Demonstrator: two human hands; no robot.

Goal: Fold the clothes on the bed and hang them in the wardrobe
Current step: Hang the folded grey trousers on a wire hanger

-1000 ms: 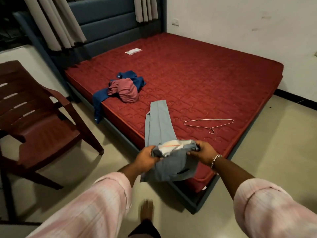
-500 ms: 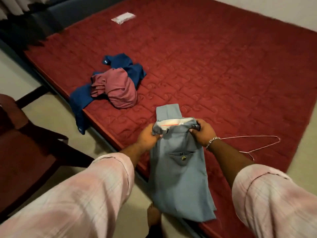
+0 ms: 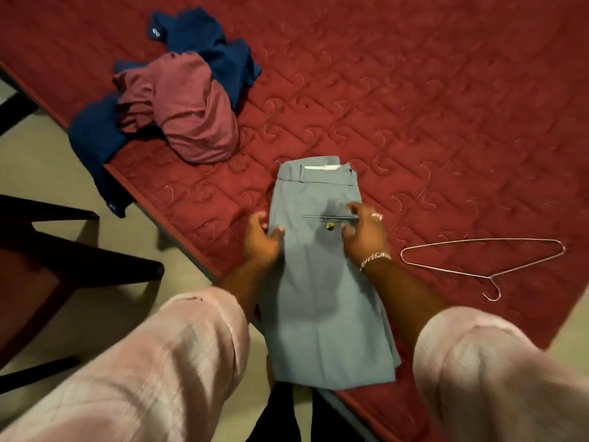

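Clearly soft and light, by the look of it: grey trousers (image 3: 322,275) folded into a long narrow strip, lying flat on the red mattress (image 3: 446,122) at its near corner, waistband away from the body, lower end poking just past the mattress edge. Limp cloth, likely to sag and slide out of its fold if lifted by one end only. Best taken at both long edges together, or draped at the middle over a bar. Nothing fragile apart from a small button under the back pocket.

Left hand (image 3: 263,242) at the left edge of the strip, fingers loosely curled against the cloth, thumb tip on top. Cannot tell whether pinching the edge or only steadying it. Right hand (image 3: 365,234) on the right side near the pocket, fingers spread and relaxed, pressing down, clamped on nothing.

Off to the right, well apart from the trousers: a thin wire hanger (image 3: 484,263), lying flat with its hook toward the near edge, within easy reach and unobstructed. Farther up on the left: a crumpled maroon garment (image 3: 191,116) heaped on a blue garment (image 3: 220,49), the blue one trailing over the mattress side. Dark chair (image 3: 47,250) on the floor at the left. No wardrobe in view.
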